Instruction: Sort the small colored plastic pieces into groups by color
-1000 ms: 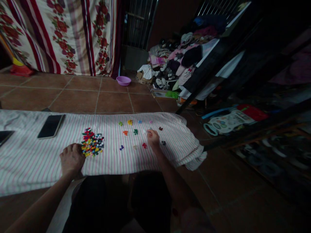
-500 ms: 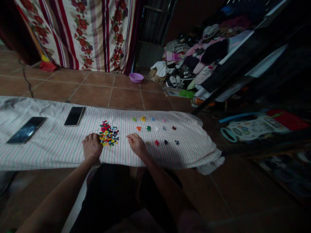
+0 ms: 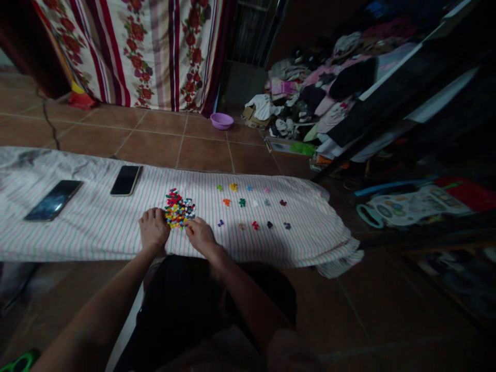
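Multicoloured pieces [image 3: 178,210] — heaped between left fingers [image 3: 157,214] and right fingers [image 3: 192,224], beside both.

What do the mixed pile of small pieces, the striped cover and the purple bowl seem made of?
Mixed pile: probably plastic, given bright, uniform colours; finish too small to judge. Striped cover: cloth, matt, with soft folds. Purple bowl: likely plastic, smooth-looking, evenly coloured.

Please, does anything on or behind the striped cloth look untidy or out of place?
Yes. Beyond the striped cloth, toward the right, a heap of fabrics looks jumbled, reaching the floor. The cloth's right end is also bunched, unlike its flatter middle.
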Demonstrator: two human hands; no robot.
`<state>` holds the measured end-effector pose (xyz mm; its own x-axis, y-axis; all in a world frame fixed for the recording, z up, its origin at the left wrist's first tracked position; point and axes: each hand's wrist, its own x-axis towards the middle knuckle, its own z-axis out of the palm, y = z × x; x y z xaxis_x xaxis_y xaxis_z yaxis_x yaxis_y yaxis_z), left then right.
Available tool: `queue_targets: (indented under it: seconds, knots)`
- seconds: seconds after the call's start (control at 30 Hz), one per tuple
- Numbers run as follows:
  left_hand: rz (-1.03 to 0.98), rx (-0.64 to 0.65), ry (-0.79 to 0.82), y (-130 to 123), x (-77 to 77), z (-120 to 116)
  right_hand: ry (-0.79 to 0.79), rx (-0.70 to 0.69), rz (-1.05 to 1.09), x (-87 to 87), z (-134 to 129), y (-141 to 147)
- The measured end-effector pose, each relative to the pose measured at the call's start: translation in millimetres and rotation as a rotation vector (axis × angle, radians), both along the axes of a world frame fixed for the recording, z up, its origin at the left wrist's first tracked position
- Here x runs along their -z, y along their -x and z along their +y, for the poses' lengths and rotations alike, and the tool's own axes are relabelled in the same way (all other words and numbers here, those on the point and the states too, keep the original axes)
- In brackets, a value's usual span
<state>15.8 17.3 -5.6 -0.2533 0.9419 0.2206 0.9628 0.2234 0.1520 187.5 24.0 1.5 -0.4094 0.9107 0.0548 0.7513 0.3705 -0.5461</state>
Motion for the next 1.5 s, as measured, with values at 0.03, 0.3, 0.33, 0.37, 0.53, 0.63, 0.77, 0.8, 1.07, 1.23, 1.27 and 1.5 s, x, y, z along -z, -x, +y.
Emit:
queue_targets:
  seconds: [0.03,0.3,0.33,0.37,0.53,0.63,0.77,0.8,1.07,1.23,1.27,1.5]
  knots:
    - [0.006,0.001,-0.006,0,1.1,0,-0.004,0.001,-0.015,-1.0,-1,2]
    - [0.016,0.004,-0.015,0,2.2,0,-0.016,0.012,-0.147,-2.8,-2,13]
    - [0.011,-0.001,-0.012,0,1.8,0,-0.018,0.015,-0.16,-3.4,-2,14]
    - [0.006,-0.005,-0.008,0,1.4,0,-0.018,0.02,-0.172,-4.1,-2,15]
    - [-0.007,-0.004,0.004,-1,-0.6,0,-0.022,0.024,-0.207,-9.3,-1,17]
    - [-0.005,-0.007,-0.003,-1,-1.3,-1,-0.039,0.024,-0.204,-9.8,-1,18]
    - [-0.011,0.005,-0.023,-1,-0.3,-2,-0.05,0.037,-0.174,-6.3,-2,19]
    - [-0.012,0.009,-0.028,-1,0.0,-2,-0.053,0.039,-0.158,-5.3,-2,19]
    - [-0.015,0.007,0.026,-1,-5.0,-3,-0.075,0.075,0.016,-0.2,1,20]
    - [0.017,0.008,0.017,-2,-4.7,-4,-0.024,0.149,0.17,-2.6,0,16]
    - [0.019,0.004,0.018,-2,-4.8,-4,0.007,0.179,0.205,-4.4,0,13]
    - [-0.001,-0.006,0.049,-1,-5.5,-3,0.104,0.313,0.434,-6.1,0,-31]
